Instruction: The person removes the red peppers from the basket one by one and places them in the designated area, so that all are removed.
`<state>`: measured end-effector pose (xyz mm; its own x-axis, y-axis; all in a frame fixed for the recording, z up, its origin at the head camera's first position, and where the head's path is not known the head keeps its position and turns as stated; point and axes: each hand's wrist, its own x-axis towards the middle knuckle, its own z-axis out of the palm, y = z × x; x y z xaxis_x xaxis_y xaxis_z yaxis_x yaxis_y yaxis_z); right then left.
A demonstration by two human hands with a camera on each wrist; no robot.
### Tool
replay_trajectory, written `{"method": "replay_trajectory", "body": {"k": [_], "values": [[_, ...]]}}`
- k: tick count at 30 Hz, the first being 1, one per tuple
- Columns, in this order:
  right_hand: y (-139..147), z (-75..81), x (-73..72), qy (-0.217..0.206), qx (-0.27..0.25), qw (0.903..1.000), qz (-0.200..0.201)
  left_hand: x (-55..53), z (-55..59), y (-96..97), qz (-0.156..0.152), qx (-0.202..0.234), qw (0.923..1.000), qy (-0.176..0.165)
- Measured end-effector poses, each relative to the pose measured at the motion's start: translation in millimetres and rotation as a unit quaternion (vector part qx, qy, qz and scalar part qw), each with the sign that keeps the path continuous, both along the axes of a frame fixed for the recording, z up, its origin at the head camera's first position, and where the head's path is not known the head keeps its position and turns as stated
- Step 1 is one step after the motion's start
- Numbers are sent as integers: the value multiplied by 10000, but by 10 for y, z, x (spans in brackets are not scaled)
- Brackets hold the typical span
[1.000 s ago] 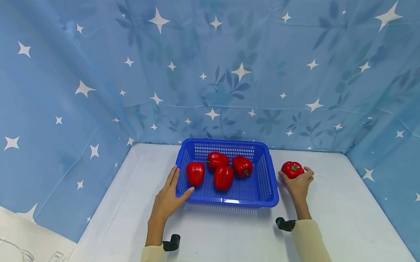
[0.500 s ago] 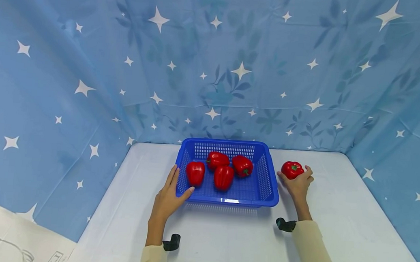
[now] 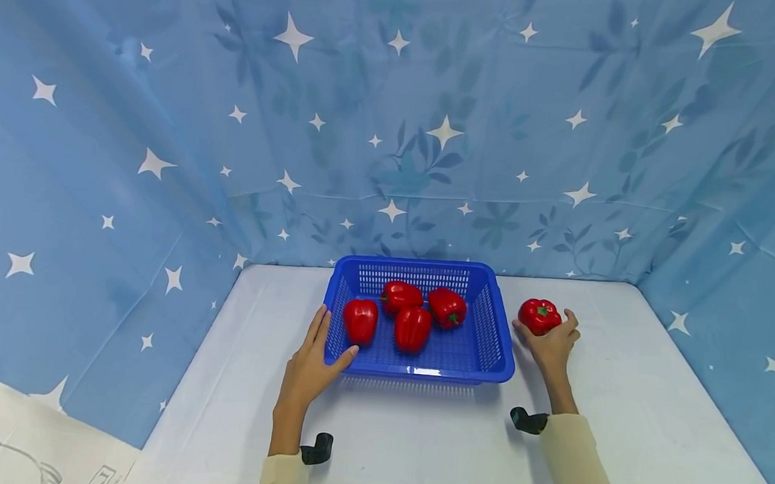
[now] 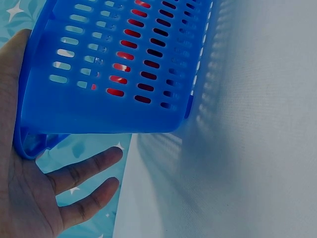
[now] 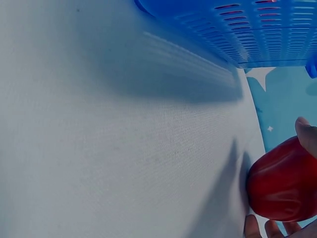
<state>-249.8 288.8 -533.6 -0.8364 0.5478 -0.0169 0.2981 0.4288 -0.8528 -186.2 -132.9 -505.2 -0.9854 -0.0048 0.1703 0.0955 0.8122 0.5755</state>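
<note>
A blue plastic basket (image 3: 464,352) with slotted walls holds several red bell peppers (image 3: 412,329). My left hand (image 3: 309,371) rests at its near left corner, thumb over the rim and straight fingers along the outer left side. In the left wrist view, two fingers (image 4: 91,206) stretch out past the basket's end wall. To the basket's right, another red bell pepper (image 3: 536,318) sits on the table with its green stem facing me. My right hand (image 3: 553,348) grips it, thumb on the left and fingers on the right; part of it lies outside the right wrist view.
White cloth covers the table (image 3: 406,453). A blue curtain (image 3: 433,163) with white stars stands behind it and along both sides. Dark wrist cameras (image 3: 317,448) stick out inward from both sleeves. At the lower left hangs a pale printed cloth (image 3: 23,434).
Very little differs. My right hand and its fingers have shifted slightly around the pepper, which has tilted or moved a touch. The left hand and the basket have stayed in place.
</note>
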Motion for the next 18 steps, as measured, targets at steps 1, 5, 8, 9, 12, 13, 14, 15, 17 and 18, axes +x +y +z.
{"method": "replay_trajectory", "body": {"k": [1,5,8,9,12,13,14,15,17,18], "values": [[1,3,9,8,-10,10000,1,1,0,2,3,9,10000,11],[7,6,38,122,-72,9999,3,-3,10,7,17,25,10000,37],[15,-2,56,198,-102,9998,2,-10,10,6,9,1,10000,23],[17,-4,63,213,-110,9997,9,-12,6,4,-6,-4,10000,35],[29,-13,90,211,-137,9997,49,-13,-3,-2,15,-23,10000,52],[33,-13,102,212,-144,9996,66,-13,-7,-5,14,-24,10000,62],[37,-9,117,223,-169,9996,83,-13,-9,-7,20,-30,10000,62],[42,-5,130,211,-170,9996,98,-12,-10,-10,14,-30,10000,68],[51,12,159,200,-168,9996,109,-14,-7,-10,4,-7,10000,67],[56,20,172,196,-167,9996,107,-17,-5,-10,-11,11,10000,67]]}}
